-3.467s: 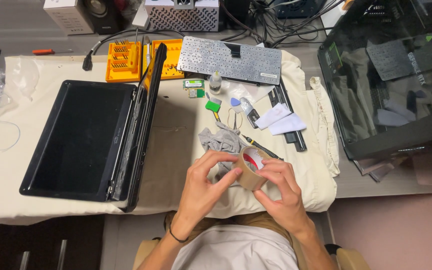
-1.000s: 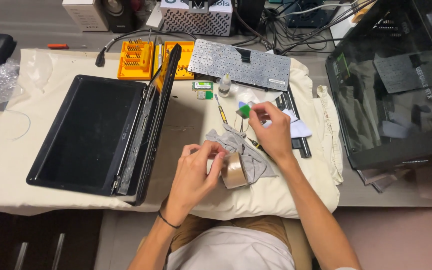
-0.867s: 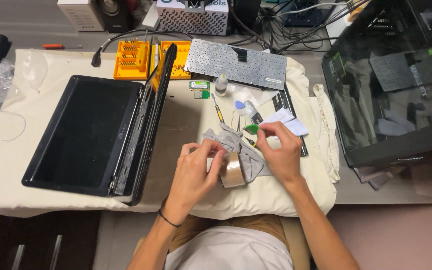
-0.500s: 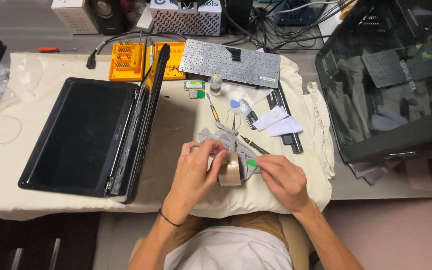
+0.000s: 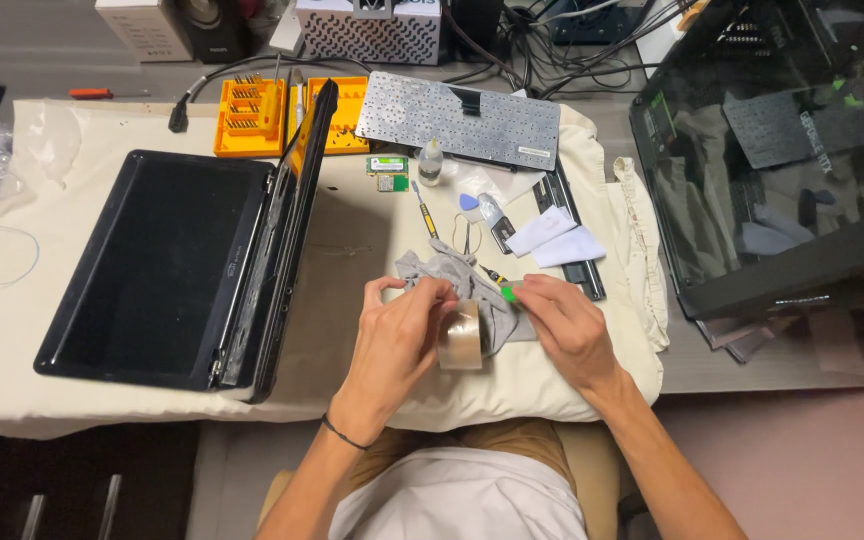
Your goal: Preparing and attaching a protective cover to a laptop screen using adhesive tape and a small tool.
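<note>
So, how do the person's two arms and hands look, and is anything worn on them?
Both arms are bare up to the bottom edge of the picture: no sleeves and no gloves. The left hand has a thin dark band around its wrist. The right hand shows no ring, watch or band. Any marks on the nails are too small to tell.

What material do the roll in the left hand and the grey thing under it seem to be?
The roll looks like clear plastic tape, glossy: it is see-through with a brownish shine. The grey thing looks like soft matte cloth: it lies crumpled in folds. The left hand holds the roll.
</note>
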